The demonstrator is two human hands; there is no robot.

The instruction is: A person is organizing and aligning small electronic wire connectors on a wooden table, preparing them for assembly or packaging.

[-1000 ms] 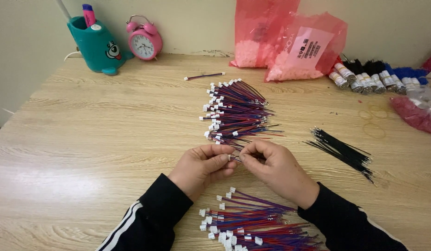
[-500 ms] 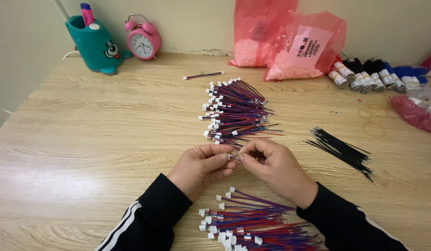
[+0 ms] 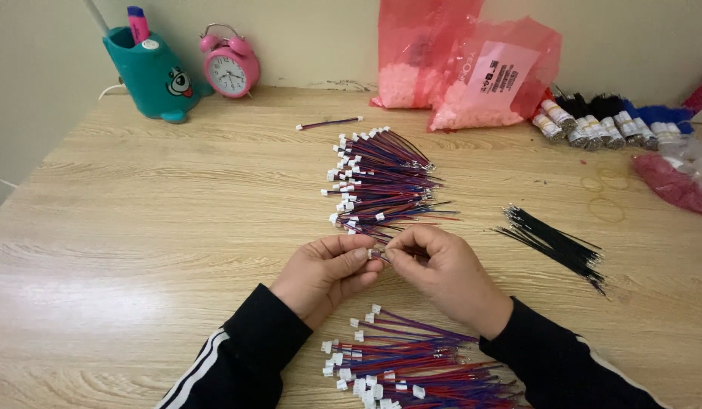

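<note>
left hand [image 3: 324, 273], right hand [image 3: 442, 269], pinching thin wire [image 3: 378, 255]

Before you lie two heaps of red-and-blue leads [image 3: 381, 182], one loose lead [image 3: 328, 123], one bundle of black wires [image 3: 551, 244], two pink bags [image 3: 472, 72], one alarm clock [image 3: 230, 70] and one teal holder [image 3: 150, 72].

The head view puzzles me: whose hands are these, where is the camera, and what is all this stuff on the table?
The camera sits on a person's head and looks down at their own two bare hands over a wooden table. The left hand and right hand meet fingertip to fingertip, pinching a small wire piece between them. Beyond the hands lies a pile of red and purple wires with white plugs, and another such pile lies near the sleeves. To the right lies a bundle of black wires. At the back stand a teal pen holder, a pink alarm clock and pink plastic bags.
</note>
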